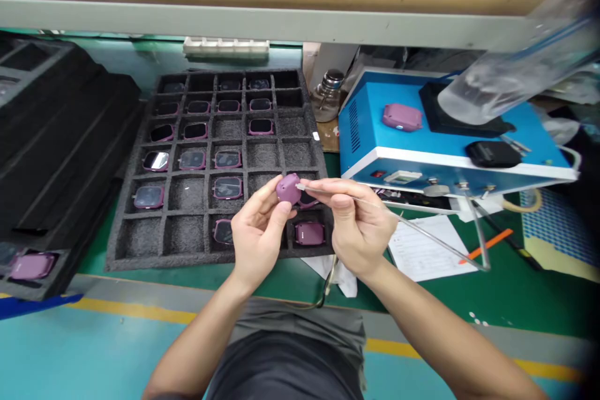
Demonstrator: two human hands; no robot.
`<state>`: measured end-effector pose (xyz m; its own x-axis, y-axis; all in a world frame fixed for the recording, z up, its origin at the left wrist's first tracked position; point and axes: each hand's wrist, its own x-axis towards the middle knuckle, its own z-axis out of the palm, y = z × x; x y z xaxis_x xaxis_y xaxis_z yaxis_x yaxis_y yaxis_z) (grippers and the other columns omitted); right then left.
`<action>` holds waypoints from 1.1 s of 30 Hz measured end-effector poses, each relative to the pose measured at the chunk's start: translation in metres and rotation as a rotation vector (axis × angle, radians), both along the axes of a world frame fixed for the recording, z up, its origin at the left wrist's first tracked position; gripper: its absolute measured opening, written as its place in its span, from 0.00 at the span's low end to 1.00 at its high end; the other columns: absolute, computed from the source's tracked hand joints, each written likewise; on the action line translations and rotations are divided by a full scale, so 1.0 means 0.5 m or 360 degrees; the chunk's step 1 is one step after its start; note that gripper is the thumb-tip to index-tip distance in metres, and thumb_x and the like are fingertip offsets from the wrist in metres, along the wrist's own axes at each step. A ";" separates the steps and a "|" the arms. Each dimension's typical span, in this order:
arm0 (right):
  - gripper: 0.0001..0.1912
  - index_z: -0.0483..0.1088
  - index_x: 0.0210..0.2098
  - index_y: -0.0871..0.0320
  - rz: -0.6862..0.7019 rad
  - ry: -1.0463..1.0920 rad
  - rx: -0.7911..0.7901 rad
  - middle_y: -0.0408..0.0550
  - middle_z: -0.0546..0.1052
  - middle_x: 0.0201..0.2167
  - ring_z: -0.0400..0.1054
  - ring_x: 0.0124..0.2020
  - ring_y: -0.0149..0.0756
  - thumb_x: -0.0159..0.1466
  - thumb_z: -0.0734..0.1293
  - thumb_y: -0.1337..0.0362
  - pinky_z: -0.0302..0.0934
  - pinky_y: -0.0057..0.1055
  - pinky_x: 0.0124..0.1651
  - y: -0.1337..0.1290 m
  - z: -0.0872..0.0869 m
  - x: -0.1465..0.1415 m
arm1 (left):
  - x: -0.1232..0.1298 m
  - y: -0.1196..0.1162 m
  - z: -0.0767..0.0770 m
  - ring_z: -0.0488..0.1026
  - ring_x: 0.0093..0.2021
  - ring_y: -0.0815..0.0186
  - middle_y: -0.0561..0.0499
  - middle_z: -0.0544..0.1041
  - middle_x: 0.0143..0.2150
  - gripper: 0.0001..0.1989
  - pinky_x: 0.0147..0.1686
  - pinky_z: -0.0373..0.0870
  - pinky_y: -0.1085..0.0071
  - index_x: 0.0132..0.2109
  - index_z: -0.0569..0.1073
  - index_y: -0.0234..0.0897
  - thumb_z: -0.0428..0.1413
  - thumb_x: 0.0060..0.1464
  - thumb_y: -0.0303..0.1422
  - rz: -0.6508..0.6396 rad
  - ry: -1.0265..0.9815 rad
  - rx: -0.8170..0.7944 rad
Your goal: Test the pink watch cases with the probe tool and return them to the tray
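Note:
A small purple watch case [287,189] is pinched between the thumb and fingers of my left hand [260,225], above the right part of a black foam tray [187,194]. My right hand [359,219] is closed on a thin metal tube [431,234], whose pale tip touches or nearly touches the case's right side. The tube runs right to a bend near the blue box. Purple-framed watch cases sit in many of the tray's compartments, among them one [309,234] just below my hands.
A blue box [363,131] at the right carries another purple case [402,117], a black block and a clear cylinder [497,87]. Stacked black foam trays [56,137] stand left. A glass bottle [328,97] is behind the tray. Paper [426,247] and an orange stick [490,245] lie right.

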<state>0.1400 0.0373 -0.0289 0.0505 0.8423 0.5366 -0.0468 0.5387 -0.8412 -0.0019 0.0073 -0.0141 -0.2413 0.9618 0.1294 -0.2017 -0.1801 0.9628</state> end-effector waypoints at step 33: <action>0.09 0.79 0.47 0.53 -0.0055 -0.0049 -0.0036 0.48 0.85 0.46 0.83 0.49 0.43 0.74 0.66 0.63 0.81 0.45 0.53 -0.006 0.008 0.000 | 0.002 0.000 -0.007 0.83 0.55 0.57 0.46 0.83 0.56 0.18 0.52 0.84 0.65 0.57 0.81 0.41 0.65 0.61 0.32 0.0010 0.0054 0.0026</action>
